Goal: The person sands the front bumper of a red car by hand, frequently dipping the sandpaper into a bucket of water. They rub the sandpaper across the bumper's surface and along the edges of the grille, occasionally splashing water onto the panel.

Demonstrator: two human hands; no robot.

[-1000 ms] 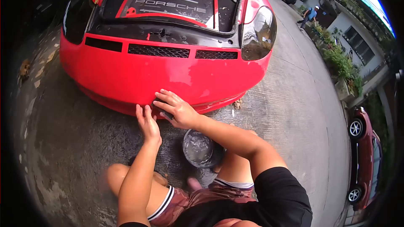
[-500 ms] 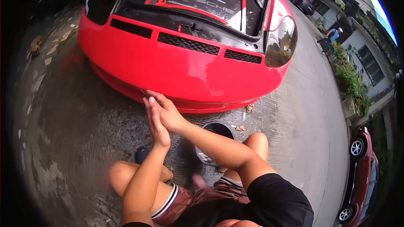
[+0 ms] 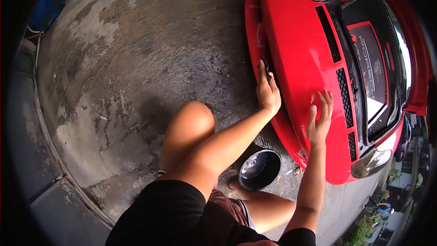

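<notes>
My left hand (image 3: 268,93) is at the lower edge of a red car's bumper (image 3: 296,77), its fingers closed around a small, thin dark piece (image 3: 268,67) whose kind does not show clearly. To the right of it, my right hand (image 3: 320,120) is raised in front of the red panel with fingers apart and nothing in them. A black mesh grille (image 3: 344,98) lies just beyond the right fingertips. The car's front lid is up, and a dark panel lettered PORSCHE (image 3: 368,61) shows inside.
A black bucket (image 3: 260,169) stands on the wet concrete (image 3: 150,64) between my legs and the car. A blue container (image 3: 47,9) with pale hoses is at the upper left. Grey metal panels (image 3: 41,141) run along the left side. Green plants (image 3: 362,228) show at the lower right.
My hands were pressed together in front of the bumper; now they are apart, the right one spread. The view has turned, so the car now lies on the right side.
</notes>
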